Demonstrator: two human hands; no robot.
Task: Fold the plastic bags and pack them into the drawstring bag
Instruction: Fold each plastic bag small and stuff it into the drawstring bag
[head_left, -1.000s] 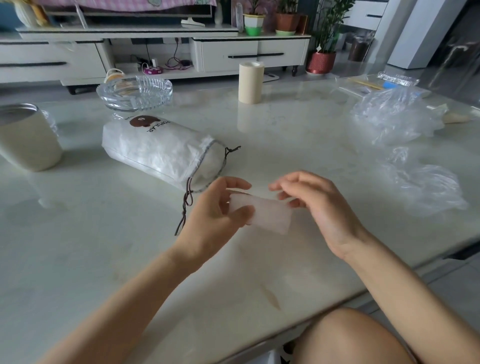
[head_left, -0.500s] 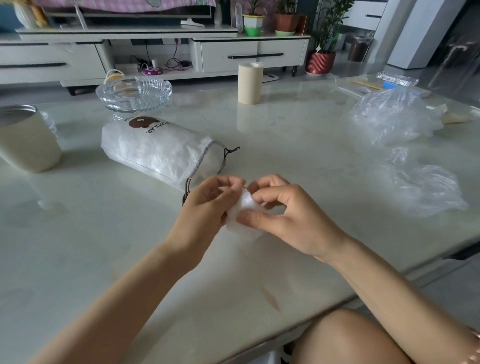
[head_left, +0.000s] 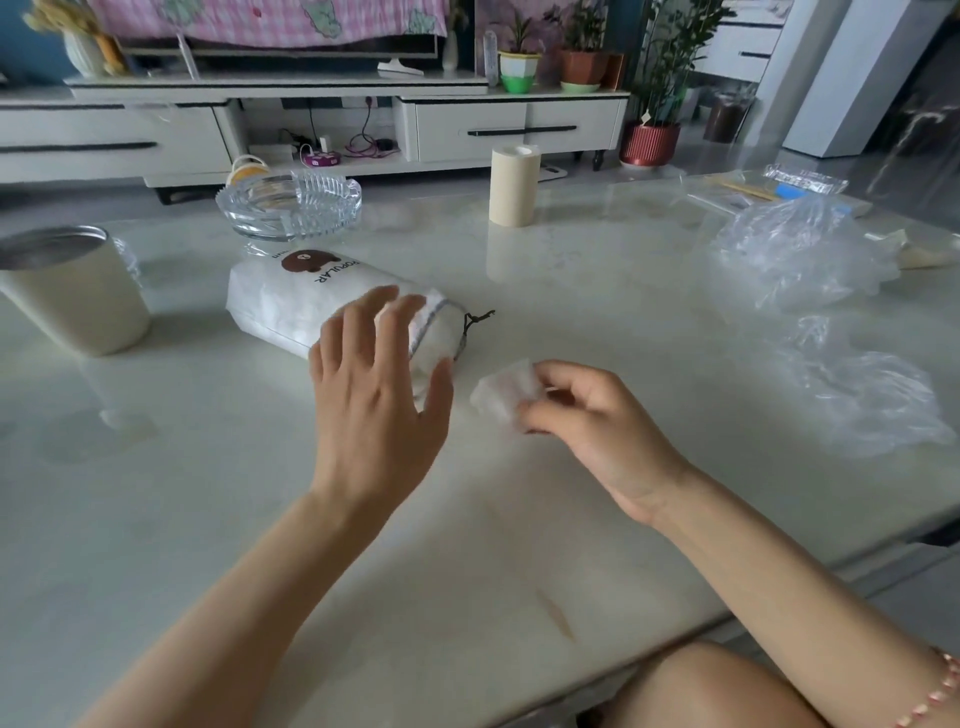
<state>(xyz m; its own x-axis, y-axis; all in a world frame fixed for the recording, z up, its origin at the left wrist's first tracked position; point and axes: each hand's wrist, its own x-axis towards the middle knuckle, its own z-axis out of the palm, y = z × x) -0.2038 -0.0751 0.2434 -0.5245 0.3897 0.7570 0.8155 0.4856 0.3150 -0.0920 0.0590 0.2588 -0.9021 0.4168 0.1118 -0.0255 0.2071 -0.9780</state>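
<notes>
One folded plastic bag (head_left: 503, 396): pinched by the right hand (head_left: 597, 431).
Drawstring bag (head_left: 291, 306): on its side, bulging.
Left hand (head_left: 374, 410): fingers spread, empty, over its mouth end.

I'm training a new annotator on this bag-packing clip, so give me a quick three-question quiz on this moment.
1. True or false: the right hand pinches a small folded plastic bag.
2. The left hand is: A) curled into a fist; B) open with fingers spread, over the drawstring bag; C) gripping the folded plastic bag.
3. Fill in: the drawstring bag is not upright; it lies on its ____.

Key: 1 true; 2 B; 3 side.
</notes>
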